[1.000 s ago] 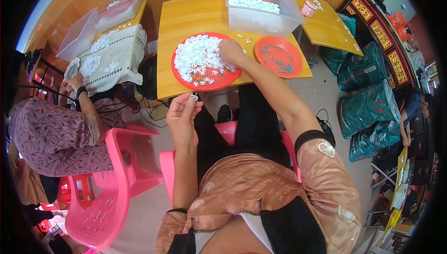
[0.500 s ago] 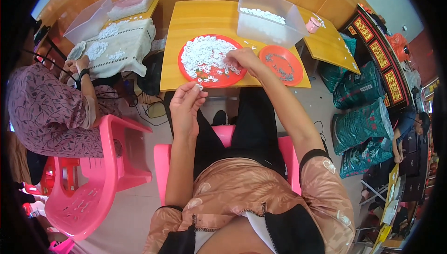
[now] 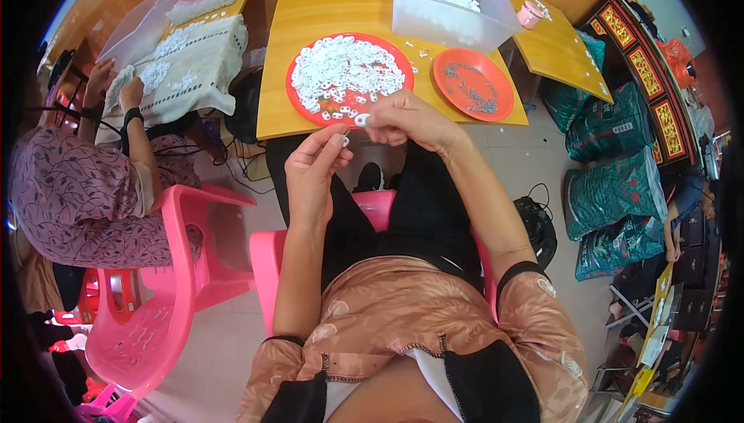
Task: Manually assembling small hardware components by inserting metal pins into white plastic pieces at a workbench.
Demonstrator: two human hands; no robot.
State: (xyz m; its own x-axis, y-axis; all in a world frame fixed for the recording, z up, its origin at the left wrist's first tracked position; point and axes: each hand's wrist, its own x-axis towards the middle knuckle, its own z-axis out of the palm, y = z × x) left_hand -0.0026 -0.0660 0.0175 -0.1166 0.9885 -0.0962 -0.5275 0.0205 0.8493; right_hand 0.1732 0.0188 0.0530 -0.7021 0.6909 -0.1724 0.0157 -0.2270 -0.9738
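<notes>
- While raised just near the yellow table (image 3: 310, 117), left hand (image 3: 311, 171), fingertips pinched on a small white piece (image 3: 344, 140).
- Just right, right hand (image 3: 407, 119), fingers clamped on another white piece (image 3: 361, 120) at the near rim of the red plate (image 3: 298, 101) heaped with white pieces.

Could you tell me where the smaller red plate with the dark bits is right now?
In the head view, the smaller red plate sits on the wooden table to the person's right, beside the large red plate and just in front of the clear plastic bin.
</notes>
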